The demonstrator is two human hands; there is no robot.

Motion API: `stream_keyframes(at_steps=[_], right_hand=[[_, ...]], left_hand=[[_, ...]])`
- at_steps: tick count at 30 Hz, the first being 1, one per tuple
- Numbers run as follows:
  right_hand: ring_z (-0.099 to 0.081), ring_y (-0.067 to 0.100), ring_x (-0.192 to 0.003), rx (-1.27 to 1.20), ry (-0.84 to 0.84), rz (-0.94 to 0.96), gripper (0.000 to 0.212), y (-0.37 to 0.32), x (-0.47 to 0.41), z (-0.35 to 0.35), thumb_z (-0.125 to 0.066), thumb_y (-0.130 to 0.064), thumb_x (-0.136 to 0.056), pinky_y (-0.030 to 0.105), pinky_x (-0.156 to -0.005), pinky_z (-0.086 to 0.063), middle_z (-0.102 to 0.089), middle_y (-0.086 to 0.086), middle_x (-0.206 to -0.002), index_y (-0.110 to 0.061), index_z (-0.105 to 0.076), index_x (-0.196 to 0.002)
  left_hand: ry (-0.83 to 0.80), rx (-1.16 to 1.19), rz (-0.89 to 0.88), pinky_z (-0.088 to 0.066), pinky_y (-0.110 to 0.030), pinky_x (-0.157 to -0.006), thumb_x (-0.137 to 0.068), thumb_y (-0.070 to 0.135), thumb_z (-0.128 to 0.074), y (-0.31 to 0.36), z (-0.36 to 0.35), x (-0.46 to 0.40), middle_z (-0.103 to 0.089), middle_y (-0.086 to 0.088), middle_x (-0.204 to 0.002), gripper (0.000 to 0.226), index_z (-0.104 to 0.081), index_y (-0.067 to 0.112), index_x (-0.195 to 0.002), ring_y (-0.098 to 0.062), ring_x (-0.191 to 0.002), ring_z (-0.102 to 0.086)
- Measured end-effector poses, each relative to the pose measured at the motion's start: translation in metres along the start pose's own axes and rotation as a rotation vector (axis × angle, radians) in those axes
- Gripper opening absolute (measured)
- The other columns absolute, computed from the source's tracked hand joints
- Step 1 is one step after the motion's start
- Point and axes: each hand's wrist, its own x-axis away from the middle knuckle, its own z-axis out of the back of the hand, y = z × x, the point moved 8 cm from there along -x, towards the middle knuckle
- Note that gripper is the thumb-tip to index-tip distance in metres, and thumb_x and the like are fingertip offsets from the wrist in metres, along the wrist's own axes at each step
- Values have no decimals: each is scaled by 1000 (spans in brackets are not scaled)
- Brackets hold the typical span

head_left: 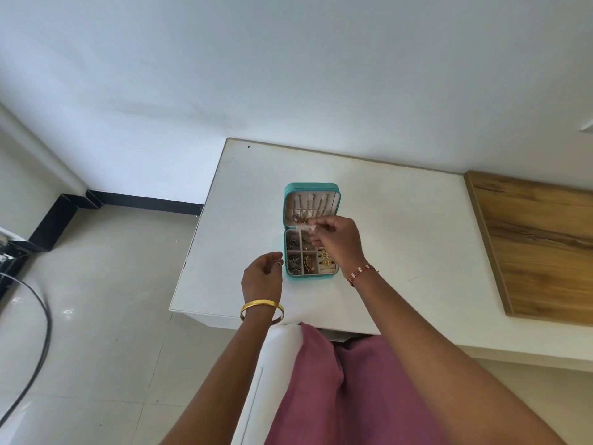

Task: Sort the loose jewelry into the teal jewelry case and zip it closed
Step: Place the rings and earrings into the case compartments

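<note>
pink cloth [346, 390] over the lap and a white chair edge [272, 374] fill the bottom of the view, and both bare arms reach out from there over the white desk [401, 239], which stands against a pale wall with a wooden board [539, 245] lying at its right end. near the middle of the desk the teal jewelry case [311, 231] lies open and flat, lid part away from the person with thin chains hung across its lining, tray part nearer with small compartments already holding dark and gold pieces. right hand [337, 242], a red-and-white band at its wrist, hovers over the hinge line with fingertips pinched on something small and pale; it is too small to name, though it looks like a little piece or its backing. left hand [263, 277], a gold bangle [261, 311] on the wrist, hangs just beside the tray's left wall, fingers loosely curled and holding nothing. the step in hand seems to be seating this last small item. to do it well, i would lower the pinch straight into a free compartment rather than dropping it from height, steady the case wall with the left hand so the tray does not slide, and keep the hanging chains clear of the zip track before folding the lid over.
</note>
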Motion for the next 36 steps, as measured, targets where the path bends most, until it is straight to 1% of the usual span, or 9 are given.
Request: stream_keyframes(at_steps=[5, 9, 15, 17, 20, 22, 29, 34, 36], right_hand=[[-63, 20, -87, 242, 222, 1, 21, 26, 20, 38, -55, 2, -84, 11, -71, -42, -70, 13, -98, -1, -69, -98], [-63, 26, -93, 274, 144, -102, 24, 55, 24, 35, -62, -9, -85, 16, -74, -38, -69, 16, -103, 1, -66, -106], [-66, 31, -85, 184, 153, -101, 18, 60, 26, 32, -61, -3, -85, 36, -79, -55, -70, 20, -96, 2, -67, -100], [-67, 30, -80, 167, 171, -114, 16, 66, 30, 38, -61, -3, -84, 30, -72, -56, -70, 19, -93, 2, -68, -98], [-61, 19, -69, 129, 217, -135, 15, 77, 39, 55, -60, 0, -84, 5, -47, -45, -68, 13, -89, 3, -67, -97], [-57, 10, -60, 65, 252, -167, 15, 87, 46, 70, -59, 2, -84, 4, -41, -41, -64, 10, -85, 4, -67, -96], [-54, -1, -37, -40, 298, -232, 9, 116, 59, 101, -62, -4, -84, 11, -46, -47, -62, 4, -60, 0, -68, -89], [-55, 2, -39, -51, 286, -226, 11, 116, 59, 101, -63, -4, -84, 17, -51, -51, -63, 6, -63, 4, -68, -90], [-61, 12, -54, -31, 284, -215, 13, 113, 58, 102, -64, -4, -83, 29, -63, -55, -68, 13, -75, 4, -68, -93]], left_hand=[[-39, -91, -11, -48, -36, -95, -86, 3, -54, 0, -6, 2, -67, -14, -111, 31, -61, 6, -116, -25, -99, -62], [-56, -158, -18, -43, -26, -90, -84, 4, -58, 2, -12, 1, -66, -13, -114, 35, -59, 6, -119, -25, -101, -63], [-41, -248, -56, -43, -24, -88, -83, 2, -58, 4, -15, -3, -69, -11, -109, 32, -65, 12, -113, -24, -98, -63], [-54, -269, -71, -43, -23, -87, -83, 2, -57, 6, -21, -2, -70, -10, -107, 32, -65, 13, -112, -22, -97, -64], [-90, -295, -92, -41, -18, -84, -83, 2, -58, 7, -36, 3, -71, -11, -104, 32, -66, 13, -111, -20, -95, -64], [-128, -317, -110, -39, -15, -82, -82, 3, -58, 7, -52, 8, -71, -10, -104, 32, -66, 14, -111, -18, -96, -65], [-178, -357, -173, -37, -13, -81, -83, 4, -58, 4, -82, 26, -71, -9, -104, 31, -66, 15, -111, -20, -97, -65], [-186, -344, -166, -42, -23, -92, -82, 6, -61, 2, -80, 27, -69, -11, -108, 32, -65, 12, -113, -21, -100, -64], [-186, -318, -156, -44, -25, -95, -81, 6, -62, 0, -79, 26, -69, -12, -109, 32, -65, 11, -112, -21, -102, -64]])
